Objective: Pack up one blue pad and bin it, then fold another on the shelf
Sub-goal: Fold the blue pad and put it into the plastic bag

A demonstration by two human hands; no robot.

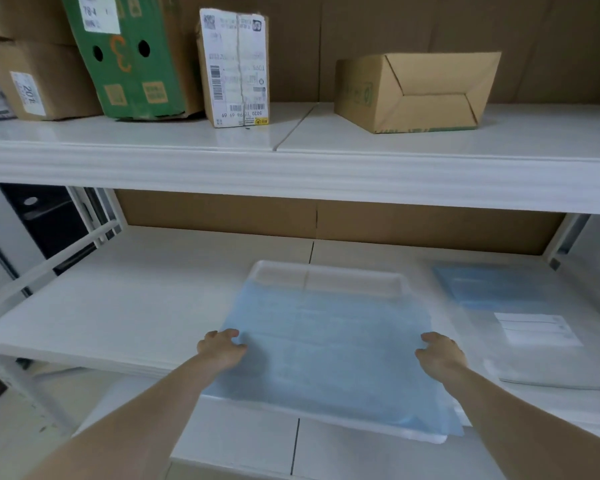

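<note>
Blue pad (329, 344) lies blurry on the middle shelf (136, 306), its near edge overhanging, the left hand (222, 348) and right hand (439, 353) pinching its sides. One more packaged pad (492, 289) lies just right, label unreadable. Five cardboard boxes sit up top, the leftmost ones cut off.

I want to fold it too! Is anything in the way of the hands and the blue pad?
No. The left hand and right hand already grip the side edges of the blue pad on the lower shelf.
</note>
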